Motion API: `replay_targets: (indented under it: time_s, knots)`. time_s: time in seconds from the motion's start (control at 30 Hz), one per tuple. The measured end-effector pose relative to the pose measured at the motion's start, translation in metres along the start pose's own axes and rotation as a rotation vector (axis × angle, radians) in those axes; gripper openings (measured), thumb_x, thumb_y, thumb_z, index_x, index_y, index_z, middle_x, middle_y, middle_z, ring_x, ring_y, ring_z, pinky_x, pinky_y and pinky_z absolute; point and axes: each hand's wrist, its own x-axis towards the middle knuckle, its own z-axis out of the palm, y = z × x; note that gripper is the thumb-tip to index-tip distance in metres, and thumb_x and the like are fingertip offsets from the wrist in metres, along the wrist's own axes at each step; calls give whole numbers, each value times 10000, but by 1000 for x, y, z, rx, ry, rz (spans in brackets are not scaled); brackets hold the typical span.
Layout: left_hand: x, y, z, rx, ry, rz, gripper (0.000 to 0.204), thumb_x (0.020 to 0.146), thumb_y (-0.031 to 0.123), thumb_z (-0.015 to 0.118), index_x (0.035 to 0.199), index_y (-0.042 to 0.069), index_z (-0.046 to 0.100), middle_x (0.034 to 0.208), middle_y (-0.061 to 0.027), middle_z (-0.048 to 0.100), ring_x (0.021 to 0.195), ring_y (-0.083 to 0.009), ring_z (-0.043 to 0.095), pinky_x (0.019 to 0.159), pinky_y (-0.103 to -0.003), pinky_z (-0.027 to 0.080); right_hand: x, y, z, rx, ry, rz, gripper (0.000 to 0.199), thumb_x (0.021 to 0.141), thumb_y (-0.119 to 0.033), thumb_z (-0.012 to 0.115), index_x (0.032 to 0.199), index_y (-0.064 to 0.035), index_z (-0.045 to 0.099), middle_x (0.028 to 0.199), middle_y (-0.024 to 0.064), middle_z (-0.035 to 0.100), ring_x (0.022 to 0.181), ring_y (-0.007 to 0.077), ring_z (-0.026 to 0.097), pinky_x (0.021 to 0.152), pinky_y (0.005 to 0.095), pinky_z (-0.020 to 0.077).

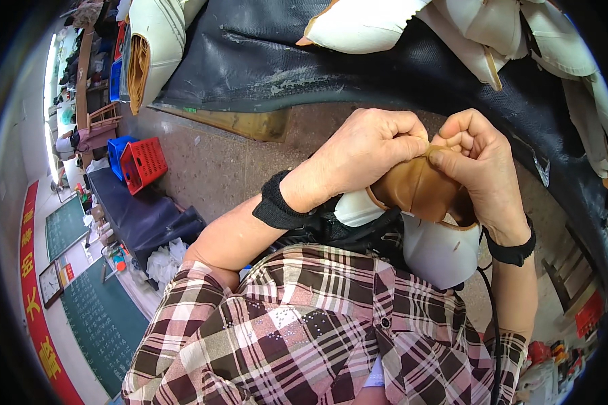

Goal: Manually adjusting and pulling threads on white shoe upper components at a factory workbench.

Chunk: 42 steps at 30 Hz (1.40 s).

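Both hands pinch one seam: the left hand (368, 152) and right hand (479, 162), fingers closed, hold the tan-lined shoe upper (422, 216) (centre frame) steady between them.

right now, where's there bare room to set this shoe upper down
Free: the speckled floor between the red crate and the dark bench. Crowded: the bench's top and right edge, stacked with white uppers. Both the left hand and right hand grip the tan-and-white upper.

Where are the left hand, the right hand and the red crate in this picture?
left hand (368, 152): head view, back of hand.
right hand (483, 162): head view, back of hand.
red crate (144, 163): head view, slatted side.
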Motion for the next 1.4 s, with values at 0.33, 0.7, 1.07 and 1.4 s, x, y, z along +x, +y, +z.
replay_targets:
  time_s: [0.33, 0.7, 1.07, 1.4]
  knots:
    - [0, 3, 7, 247, 84, 18, 130, 876, 107, 555, 839, -5, 609, 761, 14, 603, 706, -51, 519, 641, -217, 440, 7, 3, 1, -364, -28, -104, 144, 787, 42, 583, 817, -34, 465, 739, -10, 572, 613, 30, 448, 545, 170, 380]
    - [9, -14, 2, -251, -83, -94, 145, 932, 157, 545, 875, 31, 589, 781, 48, 564, 710, -15, 498, 627, -170, 414, 17, -9, -20, -78, -213, 111, 193, 811, -29, 654, 913, -31, 491, 731, -24, 563, 645, 20, 507, 585, 156, 412]
    - [5, -6, 1, -296, -161, 52, 143, 919, 153, 570, 829, 43, 564, 771, 67, 500, 719, -19, 434, 671, -171, 378, 12, 19, -19, 453, -325, 12, 223, 808, -8, 673, 941, -59, 502, 806, 13, 628, 726, 56, 592, 677, 173, 471]
    - [-14, -1, 13, 168, 133, 315, 125, 879, 120, 583, 815, 15, 562, 702, -31, 572, 652, -74, 504, 599, -239, 434, 13, 13, -17, 450, -394, 54, 245, 791, -1, 681, 956, -47, 506, 832, 40, 645, 731, 77, 612, 692, 196, 489]
